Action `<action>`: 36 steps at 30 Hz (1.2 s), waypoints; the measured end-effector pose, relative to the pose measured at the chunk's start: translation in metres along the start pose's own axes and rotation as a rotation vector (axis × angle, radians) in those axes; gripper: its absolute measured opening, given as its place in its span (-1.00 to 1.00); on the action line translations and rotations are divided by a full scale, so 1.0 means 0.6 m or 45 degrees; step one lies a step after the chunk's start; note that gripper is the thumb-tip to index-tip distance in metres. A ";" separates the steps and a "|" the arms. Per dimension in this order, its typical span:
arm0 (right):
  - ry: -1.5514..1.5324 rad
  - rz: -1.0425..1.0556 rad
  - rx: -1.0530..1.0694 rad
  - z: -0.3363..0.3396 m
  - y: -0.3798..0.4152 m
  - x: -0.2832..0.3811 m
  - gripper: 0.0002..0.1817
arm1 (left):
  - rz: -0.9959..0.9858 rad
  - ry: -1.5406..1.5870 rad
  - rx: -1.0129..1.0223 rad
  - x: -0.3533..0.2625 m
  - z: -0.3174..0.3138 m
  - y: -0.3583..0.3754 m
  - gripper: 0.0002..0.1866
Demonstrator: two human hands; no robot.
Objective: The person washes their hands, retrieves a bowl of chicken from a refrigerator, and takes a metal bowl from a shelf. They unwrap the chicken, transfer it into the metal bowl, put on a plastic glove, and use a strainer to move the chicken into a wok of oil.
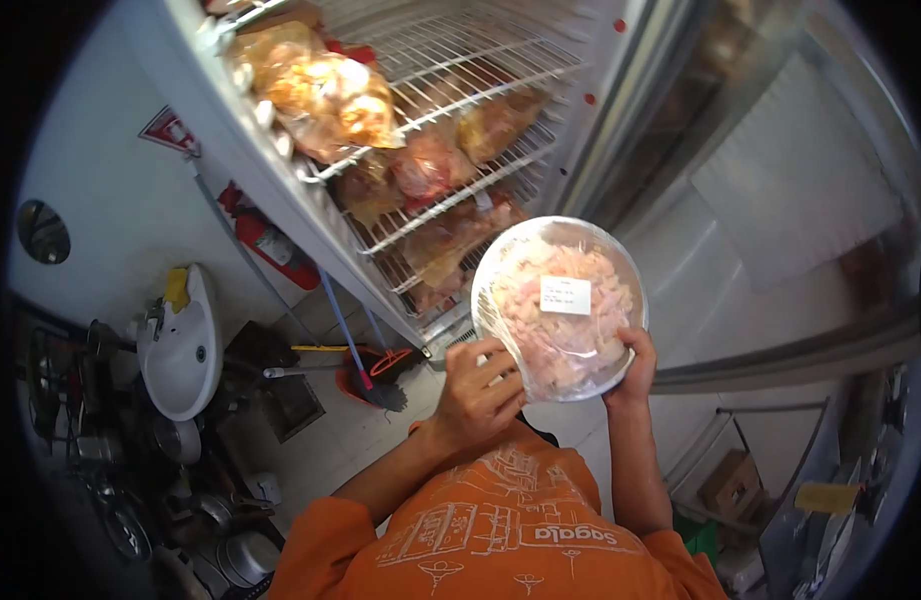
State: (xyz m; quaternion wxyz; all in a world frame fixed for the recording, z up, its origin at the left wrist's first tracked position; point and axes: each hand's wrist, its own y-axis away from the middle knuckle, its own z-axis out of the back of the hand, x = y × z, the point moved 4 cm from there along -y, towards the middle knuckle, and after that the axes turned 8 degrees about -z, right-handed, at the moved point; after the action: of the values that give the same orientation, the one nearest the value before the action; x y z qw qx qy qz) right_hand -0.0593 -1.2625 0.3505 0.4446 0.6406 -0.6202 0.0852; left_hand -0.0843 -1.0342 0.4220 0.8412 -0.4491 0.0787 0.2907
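A round bowl (635,285) full of pale pink pieces of raw meat (545,335) is held up in front of my chest. Clear plastic wrap (580,352) covers its top, and a white printed label (565,295) sits near the middle. My right hand (632,368) grips the rim at the lower right, thumb on top. At the lower left edge, my left hand (480,383) has its fingers curled against the wrap's border, seemingly pinching it; the fingertips are partly hidden.
Ahead stands an open upright fridge with wire racks (470,100) holding bagged meat (315,90). Its glass door (760,200) swings out on the right. To the left are a fire extinguisher (275,245), a broom (380,393), a white sink (180,360) and several pots (245,555).
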 end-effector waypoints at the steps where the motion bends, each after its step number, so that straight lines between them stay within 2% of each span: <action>1: -0.013 -0.024 -0.031 0.002 -0.002 -0.005 -0.39 | 0.007 0.035 0.011 0.001 0.004 0.002 -0.80; 4: 0.012 -0.124 0.037 -0.019 0.005 -0.018 -0.36 | 0.083 0.132 -0.109 0.009 0.018 0.018 -0.79; 6: 0.034 -0.213 0.168 -0.034 -0.004 -0.036 -0.28 | 0.039 0.091 -0.148 0.016 0.032 0.030 -0.81; 7: 0.137 -0.211 0.103 -0.038 -0.008 -0.043 -0.26 | 0.096 0.059 -0.129 0.021 0.037 0.035 -0.84; 11: 0.286 -0.329 0.292 -0.057 -0.033 -0.091 -0.23 | 0.437 0.035 0.069 0.034 0.043 0.086 -0.78; 15: 0.464 -0.477 0.478 -0.090 -0.007 -0.150 -0.24 | 0.602 -0.134 -0.244 -0.009 0.071 0.142 -0.82; 17: 0.545 -0.562 0.600 -0.072 -0.037 -0.186 -0.24 | 0.826 -0.147 -0.176 -0.027 0.064 0.171 -0.81; 20: 0.574 -0.760 0.816 -0.108 -0.008 -0.240 -0.24 | 1.091 -0.205 -0.057 -0.070 0.097 0.229 -0.78; 22: 0.620 -0.840 0.842 -0.122 0.012 -0.280 -0.23 | 1.244 -0.207 -0.023 -0.109 0.126 0.263 -0.75; 23: 0.646 -0.909 0.856 -0.128 0.026 -0.304 -0.22 | 1.246 -0.300 -0.129 -0.132 0.139 0.282 -0.66; 27: 0.700 -1.039 0.904 -0.170 0.091 -0.373 -0.24 | 1.291 -0.239 -0.344 -0.180 0.188 0.365 -0.56; 28: 0.696 -1.033 0.940 -0.179 0.096 -0.395 -0.24 | 1.251 -0.345 -0.371 -0.191 0.210 0.382 -0.63; 30: 0.739 -1.098 0.990 -0.205 0.119 -0.425 -0.25 | 1.136 -0.033 -0.787 -0.193 0.265 0.433 -0.73; 32: 0.790 -1.123 1.023 -0.234 0.138 -0.462 -0.25 | 1.244 -0.262 -0.989 -0.193 0.354 0.508 -0.82; 33: 0.820 -1.114 1.027 -0.241 0.139 -0.483 -0.25 | 1.256 -0.188 -1.205 -0.191 0.407 0.559 -0.83; 34: 0.848 -1.103 1.029 -0.246 0.137 -0.506 -0.25 | 1.258 -0.109 -1.417 -0.188 0.468 0.615 -0.84; 36: 0.863 -1.177 1.060 -0.247 0.124 -0.556 -0.22 | 1.199 -0.336 -1.647 -0.202 0.622 0.709 -0.84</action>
State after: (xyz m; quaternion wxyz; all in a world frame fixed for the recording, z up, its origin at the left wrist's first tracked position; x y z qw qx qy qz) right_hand -0.1303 -0.9101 0.2521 0.3218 0.8933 -0.0283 0.3126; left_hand -0.4694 -0.6037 0.3860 0.2068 -0.7285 -0.0241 0.6526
